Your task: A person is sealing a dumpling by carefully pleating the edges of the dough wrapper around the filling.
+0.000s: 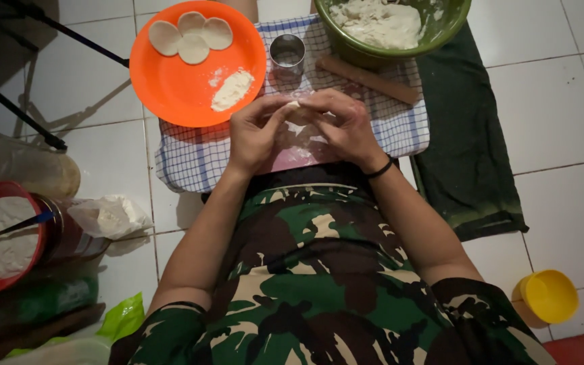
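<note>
— Between my two hands, right over the checked cloth [197, 159], is a little lump of dough [297, 108].

— Why do you hold it like that?

— My left hand [255, 132] and my right hand [346, 125] are pressed close together, and the fingertips of both pinch the dough. I think that keeps it up off the cloth so I can shape it.

— How does it look?

— Pale and soft. My fingers hide most of it.

— What is near it?

— Just past my hands stands a small metal cup [287, 53]. Beside that a wooden rolling pin [370, 79] lies. The orange plate [170, 88] holds flat dough rounds [191, 35] and a heap of flour [232, 89], close enough to reach. The green bowl [451, 27] holds more dough.
</note>
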